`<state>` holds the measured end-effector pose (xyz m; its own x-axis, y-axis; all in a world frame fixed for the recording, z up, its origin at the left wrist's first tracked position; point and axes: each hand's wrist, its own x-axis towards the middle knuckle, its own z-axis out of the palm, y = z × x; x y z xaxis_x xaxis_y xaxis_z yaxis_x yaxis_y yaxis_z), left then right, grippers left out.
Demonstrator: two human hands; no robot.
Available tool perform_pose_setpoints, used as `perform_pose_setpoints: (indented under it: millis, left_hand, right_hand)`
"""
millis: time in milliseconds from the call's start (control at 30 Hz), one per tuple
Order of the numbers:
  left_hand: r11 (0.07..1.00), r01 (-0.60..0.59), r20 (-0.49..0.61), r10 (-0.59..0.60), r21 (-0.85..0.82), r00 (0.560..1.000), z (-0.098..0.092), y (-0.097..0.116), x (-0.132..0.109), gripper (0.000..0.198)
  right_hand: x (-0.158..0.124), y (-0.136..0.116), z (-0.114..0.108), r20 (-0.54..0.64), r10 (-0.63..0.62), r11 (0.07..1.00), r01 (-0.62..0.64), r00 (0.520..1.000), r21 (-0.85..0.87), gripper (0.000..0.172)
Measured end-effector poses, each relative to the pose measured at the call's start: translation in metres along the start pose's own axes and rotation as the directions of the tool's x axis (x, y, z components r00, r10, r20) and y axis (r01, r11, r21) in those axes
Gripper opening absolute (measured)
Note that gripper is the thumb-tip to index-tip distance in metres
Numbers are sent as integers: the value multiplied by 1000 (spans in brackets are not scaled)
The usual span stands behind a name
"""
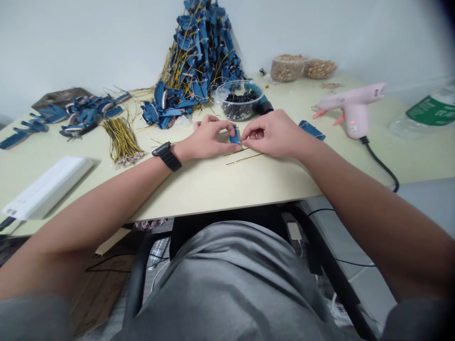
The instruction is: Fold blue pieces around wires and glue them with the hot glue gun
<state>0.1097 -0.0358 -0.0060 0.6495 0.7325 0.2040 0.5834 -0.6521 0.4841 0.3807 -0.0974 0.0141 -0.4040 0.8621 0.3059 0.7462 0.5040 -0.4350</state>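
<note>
A blue strip [234, 135], seemingly unfinished, is pinched by the left hand [208, 137]; the right hand's [273, 135] fingertips are pressed together. Wired pieces [204, 52] are heaped far, wires [121, 137] bundled left.

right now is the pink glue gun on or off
Apparently on: the pink glue gun shows a small red light; its heat can't be told.

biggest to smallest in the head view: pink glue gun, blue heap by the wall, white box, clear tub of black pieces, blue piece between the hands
1. Blue heap
2. White box, though nearness may enlarge it
3. Pink glue gun and clear tub, too alike to rank
4. Blue piece
</note>
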Motion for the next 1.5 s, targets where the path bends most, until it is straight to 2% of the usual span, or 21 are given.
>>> perform_pose_setpoints:
  millis: [333,600,667,800,900,1200,1500]
  left_hand:
    - [999,-41,-10,41,-26,999,1,-9,3,55]
    - [999,-36,0,36,2,999,0,-4,2,62]
    - [999,-38,0,38,1,999,-1,-2,2,58]
    - [999,-34,11,34,-10,999,-2,2,1,35]
    - [999,-36,19,36,-15,999,-2,2,1,28]
    - [999,-52,20,52,-5,998,1,0,3,29]
    - [999,-35,13,35,-5,999,1,3,2,29]
  right_hand:
    - [-2,-3,0,5,-2,1000,2,1000,0,24]
    - [-1,-5,0,10,2,1000,-2,1000,-17,19]
    - [-2,-5,0,3,-6,1000,6,1000,-11,19]
    - [-2,-4,1,0,-26,1000,26,1000,-15,19]
    - [-2,-3,2,5,-34,999,34,999,-25,19]
    - [-1,-6,4,39,-71,993,74,997,-94,11]
    - [-4,-9,4,77,-135,961,149,988,-235,22]
